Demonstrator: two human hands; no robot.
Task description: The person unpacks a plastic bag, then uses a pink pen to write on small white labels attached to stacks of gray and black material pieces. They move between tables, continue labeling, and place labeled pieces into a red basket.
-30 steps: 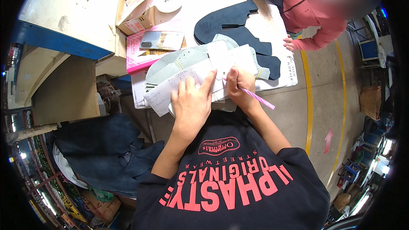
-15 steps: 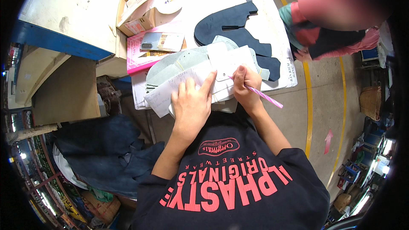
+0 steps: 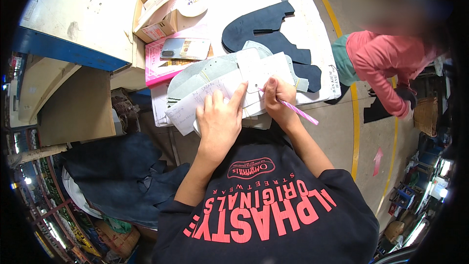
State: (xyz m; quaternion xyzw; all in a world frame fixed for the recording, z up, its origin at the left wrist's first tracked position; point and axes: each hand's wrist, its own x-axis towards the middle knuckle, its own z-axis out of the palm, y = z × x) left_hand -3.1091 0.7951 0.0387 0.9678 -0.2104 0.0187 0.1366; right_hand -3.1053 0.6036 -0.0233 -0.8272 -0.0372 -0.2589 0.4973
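Note:
My left hand (image 3: 219, 120) lies flat with its fingers apart, pressing on white papers (image 3: 183, 116) that carry handwriting. In my right hand (image 3: 281, 101) is a pink-and-white striped pen (image 3: 304, 113), its tip at the paper just right of my left index finger. Beneath the papers sits a stack of pale grey cut pieces (image 3: 193, 78) with curved edges, bound with a thin yellow band. Dark navy cut pieces (image 3: 244, 28), curved and notched, rest on the white table (image 3: 303, 17) beyond them.
A phone (image 3: 184, 49) lies on a pink box (image 3: 155, 68) at the left, near a cardboard box (image 3: 157, 28) and a round white reel (image 3: 192, 6). Dark sheets (image 3: 115, 176) are heaped at lower left. A co-worker in a pink top (image 3: 373, 63) bends over the aisle at right.
My right hand and pen have shifted slightly left, while my left hand stays put. The co-worker has moved away from the table edge and bent down with the dark piece toward the floor.

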